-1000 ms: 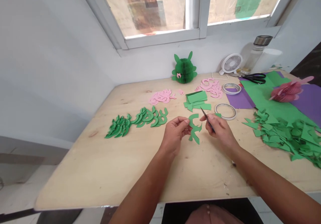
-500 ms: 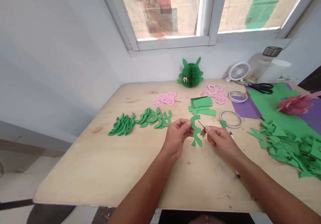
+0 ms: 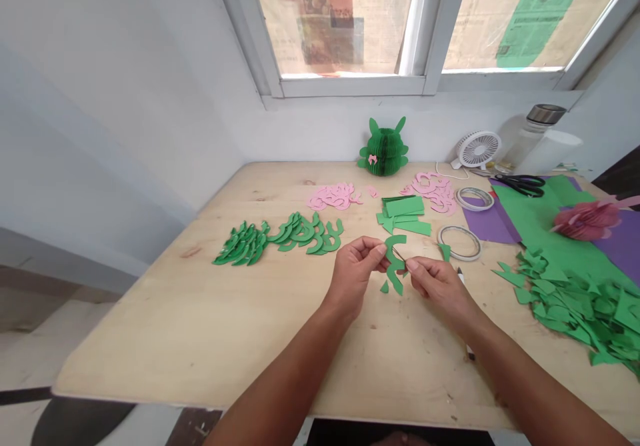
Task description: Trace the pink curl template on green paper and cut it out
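Note:
My left hand [image 3: 354, 274] pinches a curved green paper cut-out [image 3: 395, 259] just above the middle of the wooden table [image 3: 240, 326]. My right hand [image 3: 436, 285] is closed round small scissors; their thin dark blade tip [image 3: 399, 254] rests against the cut-out. A small green scrap [image 3: 385, 287] lies on the table under the piece. A row of finished green curved shapes [image 3: 277, 238] lies to the left of my hands.
Pink cut-outs [image 3: 334, 197] and folded green paper [image 3: 404, 209] lie behind my hands, with two tape rolls [image 3: 459, 242], black scissors [image 3: 520, 183], a small fan [image 3: 477, 149], a bottle [image 3: 537, 129] and a green honeycomb figure [image 3: 384, 149]. Green scraps [image 3: 575, 296] heap at the right.
The view has tilted and shifted a little. My right hand has turned the scissors from pointing up and away to lying against the green piece. A small scrap now lies below it.

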{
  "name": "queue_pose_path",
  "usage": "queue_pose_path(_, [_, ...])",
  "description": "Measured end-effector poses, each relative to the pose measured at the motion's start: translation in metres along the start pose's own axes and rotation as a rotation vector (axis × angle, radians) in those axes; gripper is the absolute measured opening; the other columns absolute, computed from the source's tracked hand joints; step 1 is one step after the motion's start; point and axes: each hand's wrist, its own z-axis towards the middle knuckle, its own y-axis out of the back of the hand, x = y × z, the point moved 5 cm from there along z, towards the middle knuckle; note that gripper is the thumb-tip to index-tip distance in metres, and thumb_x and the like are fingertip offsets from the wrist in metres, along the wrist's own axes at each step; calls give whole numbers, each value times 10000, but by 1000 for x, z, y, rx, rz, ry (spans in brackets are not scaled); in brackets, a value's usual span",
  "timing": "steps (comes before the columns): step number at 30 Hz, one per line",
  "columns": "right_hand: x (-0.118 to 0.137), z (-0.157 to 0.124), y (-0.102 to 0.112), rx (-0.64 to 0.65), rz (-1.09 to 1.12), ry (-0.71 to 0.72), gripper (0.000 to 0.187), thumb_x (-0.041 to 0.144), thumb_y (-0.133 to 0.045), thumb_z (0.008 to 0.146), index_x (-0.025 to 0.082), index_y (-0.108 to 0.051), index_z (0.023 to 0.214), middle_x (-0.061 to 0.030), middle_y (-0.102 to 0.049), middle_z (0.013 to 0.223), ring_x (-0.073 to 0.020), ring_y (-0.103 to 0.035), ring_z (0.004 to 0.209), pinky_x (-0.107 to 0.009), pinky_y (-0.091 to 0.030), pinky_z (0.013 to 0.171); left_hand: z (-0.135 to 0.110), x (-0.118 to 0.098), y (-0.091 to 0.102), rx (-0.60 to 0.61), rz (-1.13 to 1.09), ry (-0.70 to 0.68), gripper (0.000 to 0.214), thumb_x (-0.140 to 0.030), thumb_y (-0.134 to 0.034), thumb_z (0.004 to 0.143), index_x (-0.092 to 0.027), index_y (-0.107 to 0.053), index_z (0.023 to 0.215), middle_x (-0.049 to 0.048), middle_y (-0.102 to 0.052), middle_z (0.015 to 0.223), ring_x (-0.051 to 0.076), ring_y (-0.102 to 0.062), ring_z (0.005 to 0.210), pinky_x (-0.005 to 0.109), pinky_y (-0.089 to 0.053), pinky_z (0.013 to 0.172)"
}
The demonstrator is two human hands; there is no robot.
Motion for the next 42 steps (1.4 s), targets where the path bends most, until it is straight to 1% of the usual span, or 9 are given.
queue_pose_path(3, [0, 0, 0, 4, 0, -3, 459, 586, -472, 830, 159, -584, 702, 70, -271, 499, -86, -216, 464, -243, -181, 464, 0, -2, 0, 0, 41, -37, 194, -321, -724, 664, -154, -629, 693, 14, -602, 603, 127, -544, 576, 257, -449, 590])
queue_pose_path(8, [1, 0, -1, 11, -18, 15, 491, 601, -458, 830, 147, -612, 727, 67, -277, 498, -86, -209, 457, -245, -172, 450, 0, -4, 0, -6, 71, -76, 197, -323, -731, 658, -155, -631, 678, 14, -604, 595, 128, -541, 567, 258, -446, 582])
queue_pose_path(12, [4, -1, -1, -7, -45, 38, 465, 571, -459, 845, 151, -602, 705, 64, -258, 511, -85, -193, 469, -243, -157, 446, -1, -4, -2, 4, 81, -89, 173, -302, -722, 670, -154, -634, 676, 15, -609, 600, 125, -542, 570, 253, -442, 587])
queue_pose_path(15, [7, -2, 0, -30, -62, 60, 443, 548, -463, 849, 159, -603, 690, 60, -255, 515, -88, -197, 474, -240, -165, 444, -2, -5, -1, -12, 78, -86, 172, -303, -725, 664, -158, -634, 666, 13, -606, 593, 123, -538, 560, 251, -438, 578])
queue_pose_path(20, [12, -2, -1, -68, -113, 127, 408, 513, -473, 847, 170, -639, 701, 43, -321, 522, -103, -286, 491, -234, -237, 462, -2, -5, -1, -34, 90, -93, 184, -323, -722, 662, -159, -639, 661, 14, -598, 585, 128, -531, 561, 251, -434, 565])
queue_pose_path(26, [14, -4, -1, -101, -173, 159, 360, 460, -481, 858, 172, -682, 780, 11, -478, 582, -131, -412, 554, -248, -310, 512, -4, -5, -1, -62, 96, -114, 157, -294, -711, 673, -156, -638, 660, -4, -581, 578, 110, -510, 562, 235, -425, 585])
queue_pose_path(34, [8, -5, -5, -127, -188, 155, 365, 479, -483, 855, 173, -677, 817, -12, -562, 663, -150, -467, 604, -250, -331, 524, -7, 9, -1, -139, -22, -45, 161, -273, -724, 669, -144, -642, 717, 1, -617, 645, 104, -544, 633, 213, -436, 645])
queue_pose_path(39, [8, -7, -9, -148, -175, 148, 384, 495, -470, 862, 165, -660, 816, -9, -546, 651, -143, -449, 589, -254, -328, 528, -10, 14, -2, -159, -52, -63, 183, -299, -724, 682, -145, -641, 736, 8, -634, 687, 104, -555, 655, 215, -450, 674])
queue_pose_path(42, [8, -8, -11, -148, -145, 149, 375, 485, -467, 870, 164, -657, 838, -11, -553, 670, -144, -456, 606, -256, -341, 551, -12, 15, -2, -182, -26, -94, 194, -314, -718, 691, -145, -639, 749, 9, -630, 696, 109, -559, 664, 222, -456, 675])
